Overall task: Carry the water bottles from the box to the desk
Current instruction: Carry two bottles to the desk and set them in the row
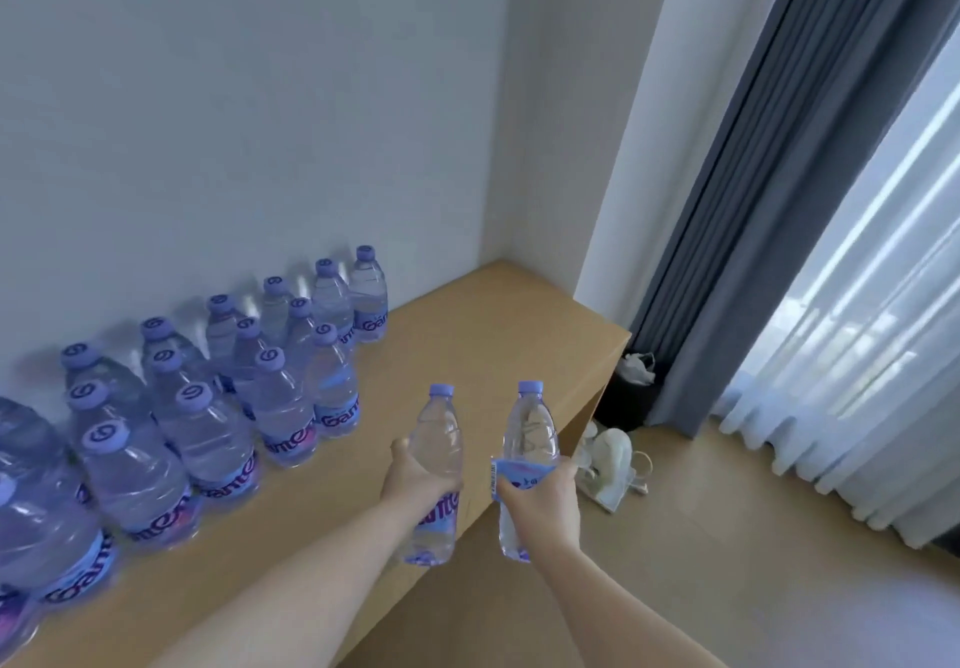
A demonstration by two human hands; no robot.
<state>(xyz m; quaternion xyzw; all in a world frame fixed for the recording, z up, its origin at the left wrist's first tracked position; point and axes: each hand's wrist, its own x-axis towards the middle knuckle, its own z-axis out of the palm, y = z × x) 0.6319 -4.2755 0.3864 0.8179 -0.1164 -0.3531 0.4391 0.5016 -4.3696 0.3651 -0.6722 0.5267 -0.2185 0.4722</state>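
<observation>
Legible text is confined to the bottle labels.

Standing bottles on the surface (467, 335): purple-and-blue wrap labels carry a brand word in dark rounded script. It reads "Gante" or close to it on the label of the far-right bottle in the back row (370, 325), and "Gant" on a front bottle (332, 418); other labels show fragments only.

Caps (106, 433): a dark spiral mark, like a "G" or "6", printed on top.

Bottle in the left hand (415, 478): label partly covered, letters "nte" visible.

Bottle in the right hand (543, 498): label (519, 475) shows a barcode strip along its left edge; small print unreadable.
</observation>
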